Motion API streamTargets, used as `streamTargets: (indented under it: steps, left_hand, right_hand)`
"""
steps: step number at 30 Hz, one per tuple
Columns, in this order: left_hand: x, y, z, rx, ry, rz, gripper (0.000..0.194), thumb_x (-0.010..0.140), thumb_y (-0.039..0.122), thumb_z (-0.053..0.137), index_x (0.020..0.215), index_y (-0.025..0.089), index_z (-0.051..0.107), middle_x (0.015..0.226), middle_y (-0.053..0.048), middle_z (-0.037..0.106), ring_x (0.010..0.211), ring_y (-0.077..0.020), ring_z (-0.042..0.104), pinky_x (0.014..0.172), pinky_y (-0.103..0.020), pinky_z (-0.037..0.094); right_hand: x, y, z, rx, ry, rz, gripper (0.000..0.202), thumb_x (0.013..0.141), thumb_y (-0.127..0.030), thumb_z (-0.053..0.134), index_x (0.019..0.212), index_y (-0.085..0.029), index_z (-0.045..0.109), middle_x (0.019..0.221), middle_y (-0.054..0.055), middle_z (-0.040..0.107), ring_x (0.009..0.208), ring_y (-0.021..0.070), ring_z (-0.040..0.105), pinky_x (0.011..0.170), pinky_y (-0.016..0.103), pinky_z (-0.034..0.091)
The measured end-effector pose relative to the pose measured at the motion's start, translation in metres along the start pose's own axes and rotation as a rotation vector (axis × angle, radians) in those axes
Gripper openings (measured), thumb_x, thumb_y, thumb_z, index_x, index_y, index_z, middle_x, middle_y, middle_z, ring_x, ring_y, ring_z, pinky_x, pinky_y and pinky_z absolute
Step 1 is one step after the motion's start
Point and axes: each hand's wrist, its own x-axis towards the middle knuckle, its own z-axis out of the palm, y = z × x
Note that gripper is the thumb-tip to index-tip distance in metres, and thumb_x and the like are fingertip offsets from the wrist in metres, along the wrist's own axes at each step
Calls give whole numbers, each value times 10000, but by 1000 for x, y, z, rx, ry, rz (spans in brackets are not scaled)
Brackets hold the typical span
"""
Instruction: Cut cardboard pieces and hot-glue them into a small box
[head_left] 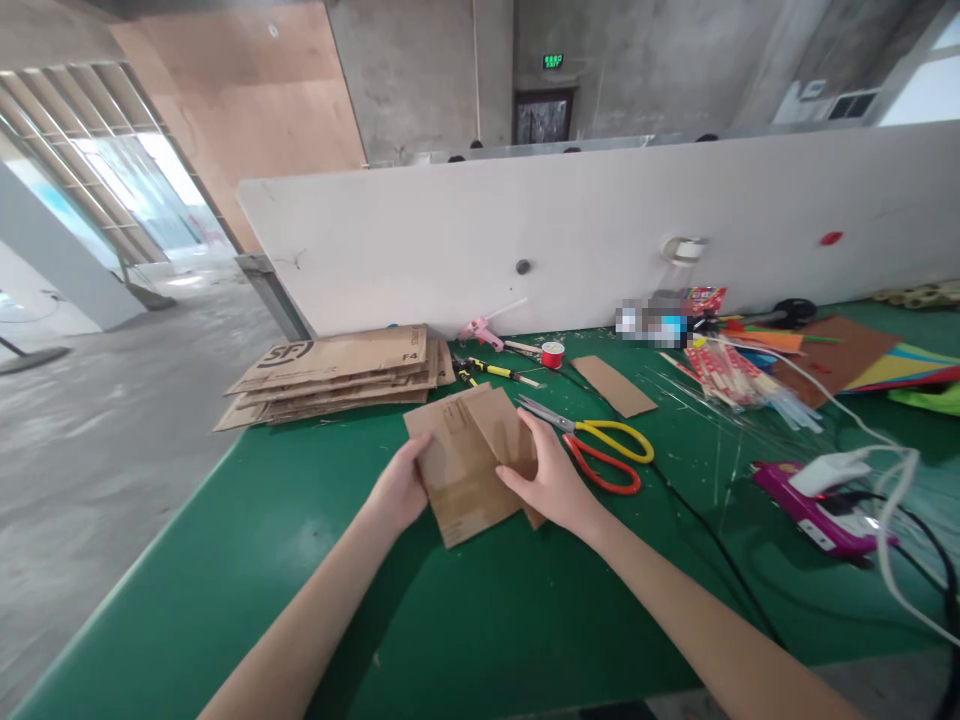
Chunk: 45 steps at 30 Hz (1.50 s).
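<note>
A brown cardboard piece (pixel 465 480) is held over the green table, tilted slightly. My left hand (pixel 405 487) grips its left edge, thumb on the front face. On the right, my right hand (pixel 551 480) closes around a narrower cardboard strip (pixel 508 425) that overlaps the larger piece. Whether the two are joined cannot be seen. Just right of that hand lie scissors (pixel 600 447) with one yellow and one red handle. Behind the hands rest a yellow-and-black cutter (pixel 499 371) and a red spool (pixel 552 354).
Flattened cardboard (pixel 337 370) is stacked at the back left. A small cardboard rectangle (pixel 615 386) and a pink glue gun (pixel 484 332) lie near the white partition (pixel 435 245). On the right, a purple power strip (pixel 821 515) trails cables; wrapped sticks and coloured sheets (pixel 892 365) sit beyond.
</note>
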Motion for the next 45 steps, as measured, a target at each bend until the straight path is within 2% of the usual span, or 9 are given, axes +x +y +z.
streamTargets:
  steps: [4,13,18,21,25,28,32,39,45]
  left_hand:
    - [-8,-13,2,-31,-134,-94,352,779,175,547,1118,120,620,942,-104,743,811,-243,704,710,-340,557]
    - [-6,37,-35,158,-555,-133,808,707,675,633,1303,138,536,1202,-174,659,1035,-351,648,816,-400,512]
    - [-16,29,-18,529,-398,-50,562,708,376,778,1211,178,626,1041,-128,723,826,-279,700,688,-332,533]
    - [-15,22,-11,465,-342,38,531,730,395,757,1196,171,636,1000,-114,733,795,-258,703,659,-302,537]
    - [-8,15,-10,294,-199,215,540,754,430,731,1231,209,608,1037,-82,726,907,-248,689,754,-299,551]
    - [-4,6,-9,237,-149,234,470,808,441,675,1222,227,607,1009,-66,730,948,-236,679,827,-311,544]
    - [0,-7,-7,200,-100,208,393,850,464,614,1126,187,650,969,-81,735,960,-243,673,835,-316,541]
    - [3,-21,-4,322,-101,329,501,776,579,639,1036,152,661,961,-94,734,979,-284,660,788,-320,543]
    - [-2,2,-12,330,-189,114,462,694,432,771,1032,137,665,997,-137,725,948,-306,672,763,-344,545]
  right_hand:
    - [-3,-5,1,-97,-59,-30,790,840,-361,585,1500,-289,158,1462,143,334,1364,317,359,1049,532,406]
    - [-8,-24,-10,-241,-202,-193,851,814,-453,585,1516,-281,134,1477,121,392,1251,309,498,831,435,546]
    - [-5,-23,-11,-314,-318,-282,870,815,-548,574,1529,-280,156,1483,105,422,1273,317,481,869,438,519]
    - [1,-14,-15,-299,-193,-289,776,853,-550,544,1505,-253,246,1463,119,443,1303,330,442,1014,513,415]
    - [8,-3,-17,20,155,11,716,911,-480,485,1507,-239,170,1495,150,368,1322,300,429,1028,500,425]
    - [11,-1,-16,330,138,217,755,915,-477,476,1520,-259,82,1479,149,385,1254,260,513,980,441,488]
    - [10,-3,-12,319,133,150,699,927,-453,466,1516,-235,159,1480,129,394,1353,247,402,1111,442,358]
    - [11,-1,-12,376,204,149,707,891,-451,538,1490,-246,223,1372,145,497,1270,276,490,1022,480,449]
    - [14,-3,-21,447,113,122,615,898,-424,531,1447,-266,304,1383,117,500,1258,258,504,1037,466,440]
